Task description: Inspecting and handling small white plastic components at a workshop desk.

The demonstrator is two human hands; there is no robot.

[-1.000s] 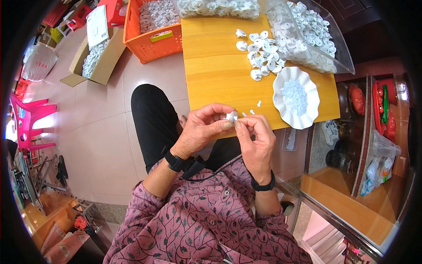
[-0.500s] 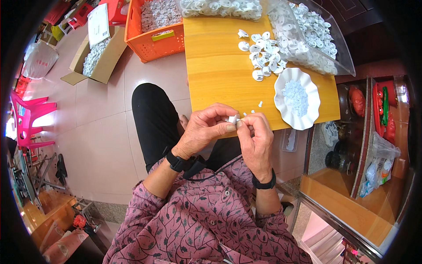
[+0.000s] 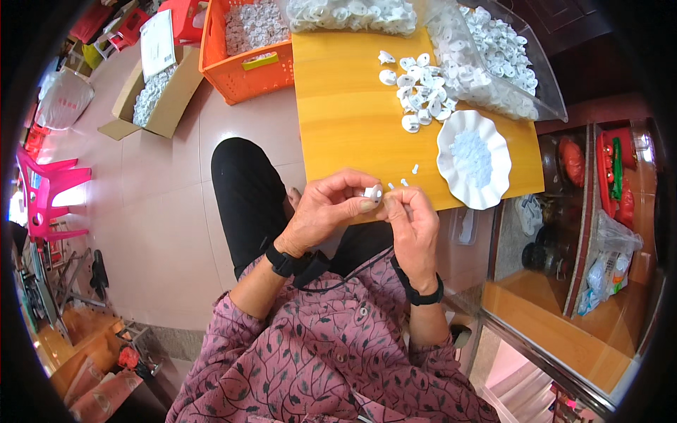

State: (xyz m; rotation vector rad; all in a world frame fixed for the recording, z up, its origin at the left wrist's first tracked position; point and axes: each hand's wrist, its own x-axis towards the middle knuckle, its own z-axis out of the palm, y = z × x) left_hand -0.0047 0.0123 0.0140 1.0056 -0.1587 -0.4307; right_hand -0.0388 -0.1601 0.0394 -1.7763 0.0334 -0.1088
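Between the thumb and fingers of my left hand (image 3: 321,204) is a small white round plastic part (image 3: 374,192), held at the front edge of the yellow table (image 3: 352,106). Close beside it, my right hand (image 3: 415,229) is closed in a pinch. Whatever lies between those fingertips is too small or hidden to make out. A few tiny white pegs (image 3: 415,169) lie on the table just beyond my hands. To the right, a white wavy-rimmed dish (image 3: 501,169) holds many pale small pieces. Loose white round plastic parts (image 3: 421,92) lie heaped farther back.
A clear bag of white parts (image 3: 352,15) and a clear bin (image 3: 553,99) stand at the table's back. On the floor to the left are an orange crate (image 3: 247,79), an open cardboard box (image 3: 169,113) and a pink stool (image 3: 49,190). A wooden cabinet (image 3: 557,331) stands right.
My right fingertips have drawn slightly right, away from the white part. The part in my left hand now shows its round face. The view has shifted a little.
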